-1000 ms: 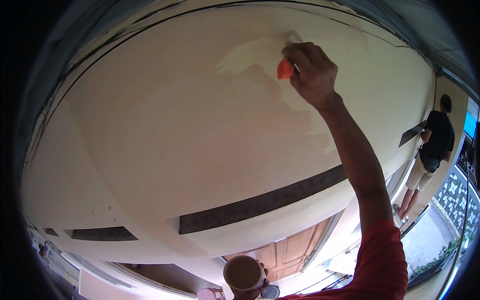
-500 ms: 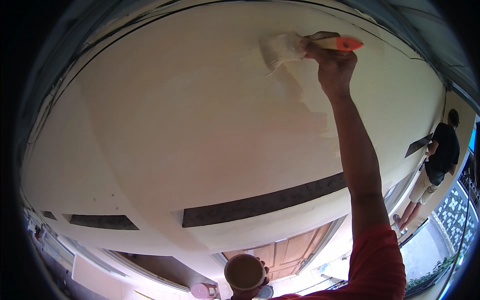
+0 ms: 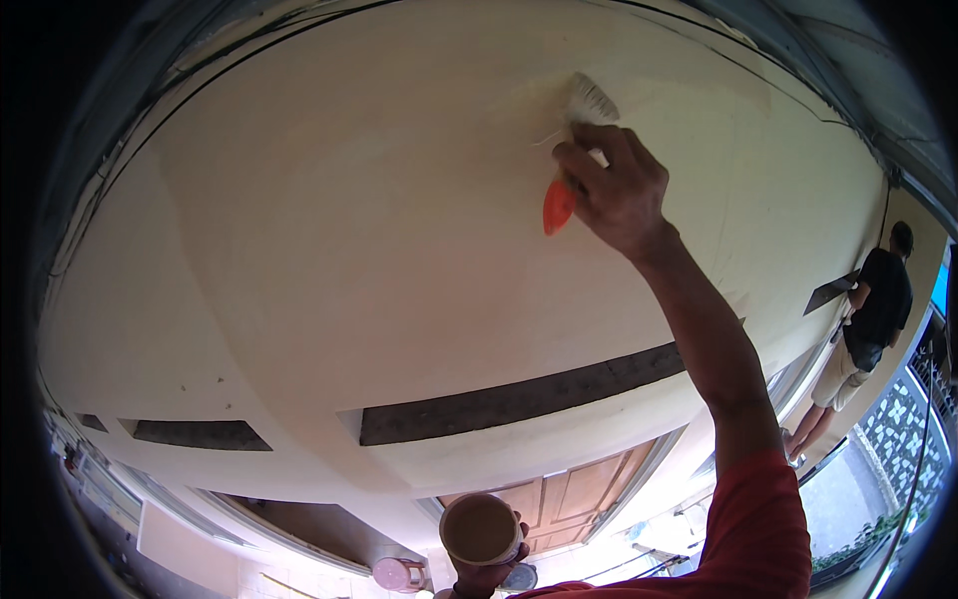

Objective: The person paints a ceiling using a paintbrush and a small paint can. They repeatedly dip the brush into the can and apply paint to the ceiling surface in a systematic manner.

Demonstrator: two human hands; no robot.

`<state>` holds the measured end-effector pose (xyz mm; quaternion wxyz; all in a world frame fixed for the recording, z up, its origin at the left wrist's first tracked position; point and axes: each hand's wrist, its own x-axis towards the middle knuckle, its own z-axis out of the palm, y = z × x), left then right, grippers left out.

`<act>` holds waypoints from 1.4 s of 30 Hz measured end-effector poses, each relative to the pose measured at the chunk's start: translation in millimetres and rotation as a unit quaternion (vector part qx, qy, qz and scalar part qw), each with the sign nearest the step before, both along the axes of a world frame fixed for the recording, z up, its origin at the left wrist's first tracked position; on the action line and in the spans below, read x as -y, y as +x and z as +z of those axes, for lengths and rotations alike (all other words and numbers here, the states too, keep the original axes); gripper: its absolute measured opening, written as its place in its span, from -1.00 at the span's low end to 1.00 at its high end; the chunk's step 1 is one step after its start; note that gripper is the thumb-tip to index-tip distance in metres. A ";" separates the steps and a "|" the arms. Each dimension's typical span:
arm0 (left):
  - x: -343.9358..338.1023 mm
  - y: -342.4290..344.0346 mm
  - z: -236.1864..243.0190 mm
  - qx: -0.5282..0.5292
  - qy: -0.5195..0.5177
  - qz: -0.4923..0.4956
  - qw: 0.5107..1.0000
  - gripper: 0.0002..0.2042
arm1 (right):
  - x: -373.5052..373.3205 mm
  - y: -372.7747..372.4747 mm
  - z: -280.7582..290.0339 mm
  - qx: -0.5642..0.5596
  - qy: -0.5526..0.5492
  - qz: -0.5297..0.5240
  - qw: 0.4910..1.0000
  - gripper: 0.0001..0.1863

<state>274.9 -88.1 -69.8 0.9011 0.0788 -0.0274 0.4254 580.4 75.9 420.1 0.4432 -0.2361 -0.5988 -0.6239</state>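
My right hand (image 3: 621, 188) grips a wide paintbrush (image 3: 593, 100) with pale bristles and a red-tipped handle. The bristles point up against the cream wall (image 3: 419, 220), and the red handle end hangs below my fingers. Low in the picture, my left hand (image 3: 487, 574) holds a round paint cup (image 3: 479, 529) by its side and base. Brownish-beige paint shows inside the cup. Most of the left fingers lie hidden behind it; a few tips show at its right edge.
A long dark wall slot (image 3: 519, 401) runs below the brush, with a wooden door (image 3: 579, 499) beneath. Cables (image 3: 230, 68) follow the wall's top. A pink bucket (image 3: 399, 574) stands far below. Another person in a dark shirt (image 3: 880, 290) stands at the right.
The paintbrush has turned from lying sideways, bristles left, to upright, bristles up. My right hand has moved left and lower. The left hand and cup have shifted only slightly.
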 end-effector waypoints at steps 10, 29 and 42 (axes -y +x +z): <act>5.1 -3.2 -16.1 0.024 -0.017 0.009 1.000 -0.18 | 38.2 -20.4 -42.9 -0.054 -0.188 0.388 0.900 -0.71; -0.6 2.0 -7.2 0.016 -0.067 0.015 0.998 -0.17 | -34.0 -20.1 -3.3 0.016 -0.067 0.243 0.968 -0.70; 0.9 13.4 -7.1 0.042 -0.044 -0.011 0.998 -0.19 | -31.1 -1.7 51.0 -0.108 -0.254 0.567 0.776 -0.82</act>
